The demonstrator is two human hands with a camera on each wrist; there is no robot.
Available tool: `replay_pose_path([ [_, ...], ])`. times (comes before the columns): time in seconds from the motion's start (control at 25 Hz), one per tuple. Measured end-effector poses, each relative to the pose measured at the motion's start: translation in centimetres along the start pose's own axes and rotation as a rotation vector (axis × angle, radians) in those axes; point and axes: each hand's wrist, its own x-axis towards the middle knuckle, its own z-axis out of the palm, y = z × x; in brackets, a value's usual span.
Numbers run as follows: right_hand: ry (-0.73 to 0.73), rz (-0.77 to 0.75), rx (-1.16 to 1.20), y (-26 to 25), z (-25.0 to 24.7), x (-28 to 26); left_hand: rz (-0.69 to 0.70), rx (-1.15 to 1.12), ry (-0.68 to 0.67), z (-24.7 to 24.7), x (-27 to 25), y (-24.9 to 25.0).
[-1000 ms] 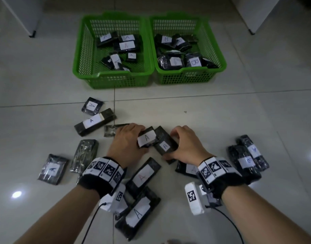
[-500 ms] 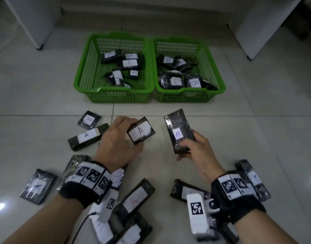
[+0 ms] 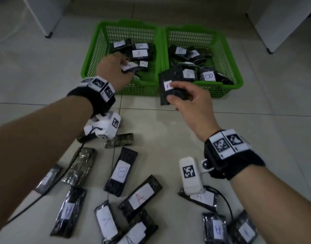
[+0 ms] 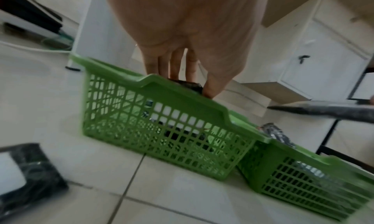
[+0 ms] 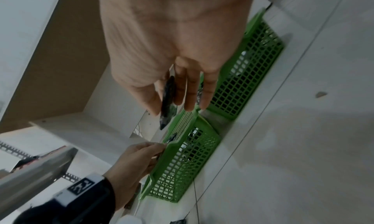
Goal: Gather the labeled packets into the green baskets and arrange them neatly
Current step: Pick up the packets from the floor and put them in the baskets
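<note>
Two green baskets stand side by side on the floor: the left basket [image 3: 91, 55] holds packets labelled A, the right basket [image 3: 228, 55] holds packets labelled B. My left hand [image 3: 116, 69] reaches over the left basket's front rim and pinches a small black packet labelled A [image 3: 130, 66]. My right hand [image 3: 188, 97] holds a longer black packet [image 3: 170, 81] by its lower end, in the air in front of the two baskets where they meet. The right wrist view shows that packet [image 5: 168, 98] edge-on between thumb and fingers.
Several black packets labelled A or B lie scattered on the tiled floor near me, such as a B packet [image 3: 121, 171] and an A packet [image 3: 140, 198]. White cabinets [image 3: 281, 20] stand behind the baskets at both sides.
Both hands lifted a packet from the floor and carried it forward. The left hand now reaches into the left basket; the right hand is in front of the baskets.
</note>
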Motion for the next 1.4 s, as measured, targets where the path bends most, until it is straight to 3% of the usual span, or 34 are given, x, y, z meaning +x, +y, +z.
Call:
replay_pose_path([
  [0.12,-0.059,-0.111,-0.109,-0.2,2.2,2.3,-0.198,-0.077,-0.049,1.0,0.7,-1.6],
  [0.2,-0.071,-0.176,-0.217,-0.2,4.0,4.1,-0.247,-0.105,-0.013,1.3,0.9,-1.7],
  [0.32,-0.064,-0.247,-0.358,-0.2,7.0,6.9,-0.208,0.001,-0.081,1.0,0.7,-0.7],
  [0.44,-0.108,-0.221,-0.716,0.7,9.1,8.6,-0.105,0.106,-0.132,1.0,-0.2,-0.5],
  [0.52,-0.186,-0.176,-0.871,1.8,9.8,8.5,-0.017,0.070,-0.030,0.5,-1.3,-2.1],
  [0.64,-0.188,-0.246,-0.929,3.1,9.5,8.2,0.108,-0.018,0.139,-1.1,-4.5,-5.1],
  [0.84,-0.141,-0.178,-1.121,2.2,10.3,7.9,-0.012,0.037,0.056,-2.6,-12.4,-9.5],
  [0.92,-0.047,-0.258,-1.112,1.2,10.5,6.9,-0.076,0.091,-0.083,-2.6,-14.6,-10.5],
  [1.0,-0.003,-0.449,-1.011,0.6,10.9,4.8,-0.132,0.151,-0.243,-2.3,-16.0,-10.9],
  [1.08,-0.114,-0.546,-0.852,1.0,11.9,1.9,-0.160,0.161,-0.267,-2.0,-16.5,-11.3],
  [1.24,-0.500,-0.291,-0.695,4.2,13.2,-3.0,-0.164,0.110,-0.203,-2.0,-16.6,-11.4],
  [1.4,-0.558,-0.173,-0.641,5.9,12.9,-3.7,-0.158,0.083,-0.104,-3.0,-17.4,-11.5],
])
